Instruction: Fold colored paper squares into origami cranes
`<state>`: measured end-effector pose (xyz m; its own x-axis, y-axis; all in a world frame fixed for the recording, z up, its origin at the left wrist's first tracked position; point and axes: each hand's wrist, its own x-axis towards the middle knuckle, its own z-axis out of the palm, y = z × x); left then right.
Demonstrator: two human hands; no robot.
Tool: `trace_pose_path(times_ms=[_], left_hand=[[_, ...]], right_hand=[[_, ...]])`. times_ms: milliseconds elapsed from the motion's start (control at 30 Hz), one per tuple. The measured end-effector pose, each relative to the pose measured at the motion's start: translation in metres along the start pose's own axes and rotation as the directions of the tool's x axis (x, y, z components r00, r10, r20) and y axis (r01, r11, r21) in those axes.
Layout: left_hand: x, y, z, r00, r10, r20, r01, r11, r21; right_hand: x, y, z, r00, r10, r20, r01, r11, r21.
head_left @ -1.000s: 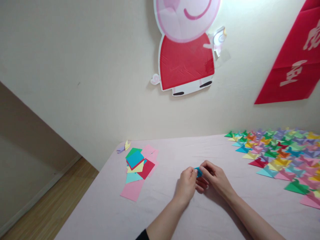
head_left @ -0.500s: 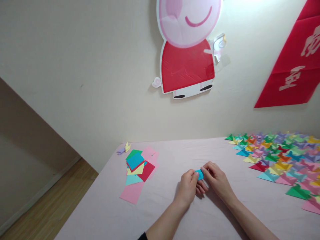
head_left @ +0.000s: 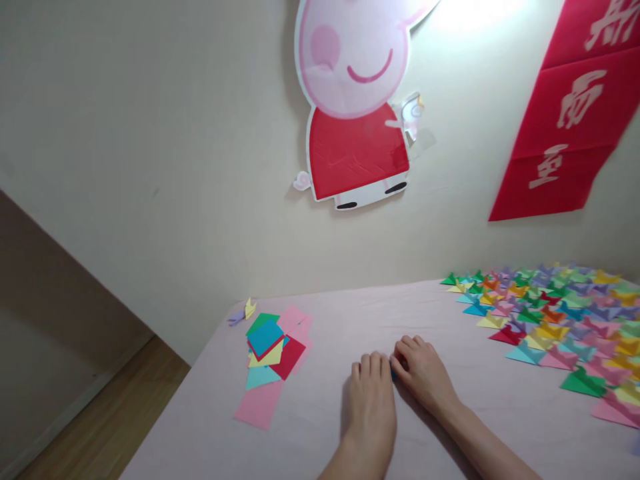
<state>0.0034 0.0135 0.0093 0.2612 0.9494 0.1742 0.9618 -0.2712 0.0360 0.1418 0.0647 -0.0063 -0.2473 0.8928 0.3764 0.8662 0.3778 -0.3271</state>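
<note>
A small piece of folded blue paper (head_left: 393, 372) shows as a sliver between my two hands, low over the table; most of it is hidden by fingers. My left hand (head_left: 371, 393) is back-up, its fingers curled down at the paper's left side. From the right, my right hand (head_left: 421, 368) pinches the paper between thumb and bent index finger. The two hands nearly touch at the fingertips.
Loose coloured paper squares (head_left: 267, 363) lie overlapping on the left of the pink-covered table (head_left: 320, 440). Beyond them are two small folded paper pieces, yellow (head_left: 250, 309) and purple (head_left: 238, 319). Rows of folded paper birds (head_left: 545, 320) fill the right side, by the wall.
My left hand has turned over from palm-up to back-up, covering most of the blue paper. Both hands have come lower and closer together. The camera view has shifted slightly.
</note>
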Motion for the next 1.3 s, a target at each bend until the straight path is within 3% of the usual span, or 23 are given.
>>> trace_pose_path(times_ms=[167, 367, 767, 1000, 1300], left_hand=[[-0.017, 0.006, 0.033, 0.993, 0.110, -0.043, -0.103, 0.983, 0.151], [-0.019, 0.005, 0.048, 0.984, 0.146, -0.106, -0.118, 0.965, 0.233], [-0.028, -0.010, 0.089, 0.909, 0.347, -0.229, -0.244, 0.891, 0.382], [-0.045, -0.016, 0.074, 0.947, 0.261, -0.188, -0.172, 0.904, 0.391], [-0.042, -0.009, 0.066, 0.969, 0.198, -0.148, -0.131, 0.919, 0.373]], right_hand=[[0.000, 0.002, -0.002, 0.999, 0.039, 0.005, -0.038, 0.998, -0.045], [-0.008, 0.008, 0.006, 0.994, 0.065, -0.093, -0.077, 0.988, -0.135], [-0.011, 0.002, 0.009, 0.998, 0.051, -0.047, -0.062, 0.952, -0.301], [-0.010, 0.005, 0.010, 0.997, 0.070, -0.031, -0.075, 0.962, -0.264], [-0.013, -0.001, 0.006, 0.999, 0.040, 0.003, -0.038, 0.973, -0.228]])
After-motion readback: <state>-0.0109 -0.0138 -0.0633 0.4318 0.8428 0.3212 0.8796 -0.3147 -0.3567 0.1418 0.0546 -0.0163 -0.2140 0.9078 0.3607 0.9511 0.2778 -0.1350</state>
